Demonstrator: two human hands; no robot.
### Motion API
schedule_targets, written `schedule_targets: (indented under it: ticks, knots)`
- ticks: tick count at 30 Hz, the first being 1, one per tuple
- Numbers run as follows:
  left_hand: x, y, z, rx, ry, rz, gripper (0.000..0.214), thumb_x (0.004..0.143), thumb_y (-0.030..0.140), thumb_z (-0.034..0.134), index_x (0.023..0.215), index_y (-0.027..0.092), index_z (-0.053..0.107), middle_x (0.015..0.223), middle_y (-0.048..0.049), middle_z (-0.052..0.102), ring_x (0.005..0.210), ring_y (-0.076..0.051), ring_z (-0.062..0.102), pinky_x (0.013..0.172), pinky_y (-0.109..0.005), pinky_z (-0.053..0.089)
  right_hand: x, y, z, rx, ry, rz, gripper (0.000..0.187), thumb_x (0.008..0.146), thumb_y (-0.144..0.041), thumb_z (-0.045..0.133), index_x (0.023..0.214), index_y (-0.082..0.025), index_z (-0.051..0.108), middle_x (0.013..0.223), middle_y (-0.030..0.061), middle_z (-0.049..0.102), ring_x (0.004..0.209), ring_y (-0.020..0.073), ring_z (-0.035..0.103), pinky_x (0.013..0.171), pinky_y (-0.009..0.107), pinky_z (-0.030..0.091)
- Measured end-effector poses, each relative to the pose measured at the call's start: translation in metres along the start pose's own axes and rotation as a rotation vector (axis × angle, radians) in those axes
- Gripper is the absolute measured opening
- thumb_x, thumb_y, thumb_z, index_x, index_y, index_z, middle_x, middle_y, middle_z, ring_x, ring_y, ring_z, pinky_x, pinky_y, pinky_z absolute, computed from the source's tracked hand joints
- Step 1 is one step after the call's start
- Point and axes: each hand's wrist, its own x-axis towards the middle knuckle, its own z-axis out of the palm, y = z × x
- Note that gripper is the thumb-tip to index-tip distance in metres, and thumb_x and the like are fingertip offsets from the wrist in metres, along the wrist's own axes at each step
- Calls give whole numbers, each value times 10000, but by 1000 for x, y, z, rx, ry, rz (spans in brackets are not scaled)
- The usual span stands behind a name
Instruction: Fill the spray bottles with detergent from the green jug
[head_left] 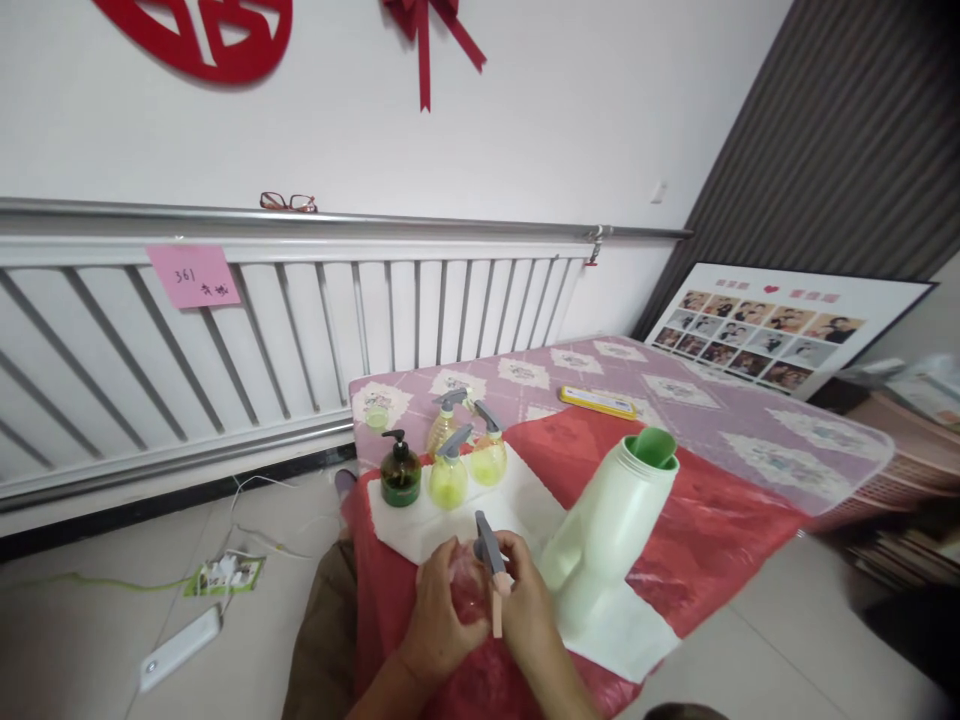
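My left hand (435, 615) is wrapped round the clear, pinkish-looking round body of a small spray bottle (468, 588). At its grey spray head (488, 543), the fingers of my right hand (527, 598) are closed. A narrow beige piece (497, 612) shows below the head, between my hands; what it is I cannot make out. Beyond my hands, spray bottles with yellow-green liquid (448, 486) stand on white paper (405, 525). Beside them is a dark green pump bottle (400, 475). A big pale-green bottle (611, 520), with a green cup-like piece (652, 447) in its mouth, stands close to my right hand.
A red plastic sheet (720, 500) covers part of the table under a patterned purple cloth (712, 390). Near the back lies a yellow-edged flat case (598, 402). A radiator (420, 310) lines the wall; a power strip (225, 575) with cables is on the floor at left.
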Motion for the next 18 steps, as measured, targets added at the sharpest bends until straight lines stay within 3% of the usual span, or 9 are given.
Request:
schedule_targets:
  ticks: [7, 10, 14, 16, 18]
  knots:
    - [0, -3, 0, 22, -7, 27, 830, 636, 261, 679, 1371, 124, 320, 1356, -196, 498, 1262, -338, 490, 1059, -518, 408, 0, -4, 5, 21, -2, -19, 208, 760, -396, 660, 853, -243, 554, 842, 32, 691, 770, 222, 652, 713, 327, 534]
    - [-1, -5, 1, 33, -11, 41, 843, 631, 237, 680, 1380, 134, 307, 1363, -185, 494, 1270, -326, 486, 1071, -505, 402, -1, -4, 2, -8, -69, -75, 203, 808, -379, 634, 940, -236, 576, 909, 47, 690, 820, 224, 656, 717, 310, 529]
    - [-2, -7, 3, 44, -2, 41, 836, 650, 212, 663, 1387, 138, 276, 1374, -190, 481, 1298, -321, 461, 1088, -519, 380, -1, 3, -3, -91, -139, -201, 251, 888, -356, 542, 1112, -247, 572, 1103, 74, 657, 1051, 242, 622, 882, 341, 500]
    - [-2, -6, 3, 39, -5, 37, 820, 663, 219, 658, 1384, 141, 276, 1378, -193, 477, 1302, -322, 457, 1086, -523, 379, -1, 9, -2, -105, -118, -184, 316, 891, -373, 529, 1183, -254, 537, 1171, 77, 639, 1118, 249, 601, 957, 375, 470]
    - [-2, -6, 2, 25, -13, 36, 803, 679, 228, 651, 1382, 142, 272, 1382, -198, 473, 1300, -323, 459, 1083, -526, 379, -2, 16, 1, -87, -70, -126, 399, 843, -397, 588, 1206, -258, 497, 1164, 72, 644, 1074, 256, 628, 938, 389, 489]
